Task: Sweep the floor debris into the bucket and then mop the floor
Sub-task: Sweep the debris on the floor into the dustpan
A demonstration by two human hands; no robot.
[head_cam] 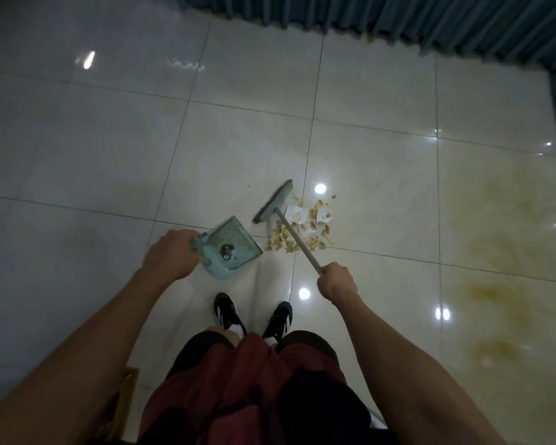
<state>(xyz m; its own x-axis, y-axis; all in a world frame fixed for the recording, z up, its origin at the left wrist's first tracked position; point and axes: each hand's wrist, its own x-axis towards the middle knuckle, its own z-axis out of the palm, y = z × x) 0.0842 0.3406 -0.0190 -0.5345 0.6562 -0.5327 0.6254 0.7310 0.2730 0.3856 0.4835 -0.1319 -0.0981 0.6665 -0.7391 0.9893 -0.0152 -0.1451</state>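
A pale green dustpan sits tilted on the tiled floor ahead of my feet, its mouth facing right, with a small dark clump inside. My left hand grips its handle end. My right hand grips the tan stick of a broom. The broom's green head rests on the floor at the left edge of a debris pile of yellowish scraps and white paper bits. The pile lies just right of the dustpan's mouth, apart from it.
Yellow stains spread over the tiles at the right. A teal pleated curtain hangs along the far edge. My black and white shoes stand behind the dustpan. A brown box corner shows at the lower left.
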